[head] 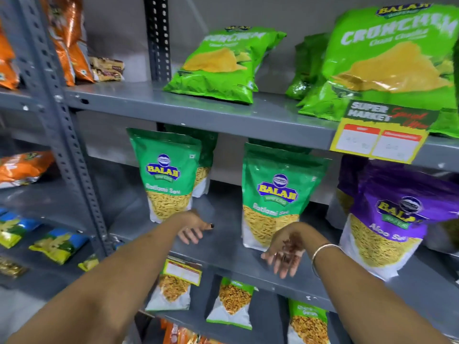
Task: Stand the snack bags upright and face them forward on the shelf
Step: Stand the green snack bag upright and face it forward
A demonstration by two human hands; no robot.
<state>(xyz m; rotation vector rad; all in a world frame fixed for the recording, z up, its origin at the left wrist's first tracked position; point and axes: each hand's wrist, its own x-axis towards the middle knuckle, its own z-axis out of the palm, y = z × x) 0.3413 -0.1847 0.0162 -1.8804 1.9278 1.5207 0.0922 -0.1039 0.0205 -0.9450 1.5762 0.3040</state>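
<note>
Grey metal shelving with perforated uprights (74, 155), set against a plain pale wall. On the middle shelf (223, 247): two green Ratlami Sev bags standing upright and facing forward, the left bag (167, 175) near the upright with another green bag tucked behind it, the middle bag (274, 197) well apart to its right; further right, a purple Aloo Sev bag (392, 224), also upright and facing out, leaning a little. Left hand (192, 230) low in front of the left bag's base, fingers loosely spread, gripping nothing. Right hand (285, 255) just below the middle bag's lower edge, fingers spread and pointing down, empty, a thin bangle (323, 254) on the wrist. Above, on the top shelf (173, 105), bright green Crunchem bags (223, 63) tilted back, and a yellow price tag (380, 137) clipped to the shelf edge at right. Below, smaller green-and-white snack packs (231, 304) on the lower shelf. At far left, a neighbouring rack with orange packets (67, 38) above and blue-and-yellow packets (57, 244) lying lower down.
</note>
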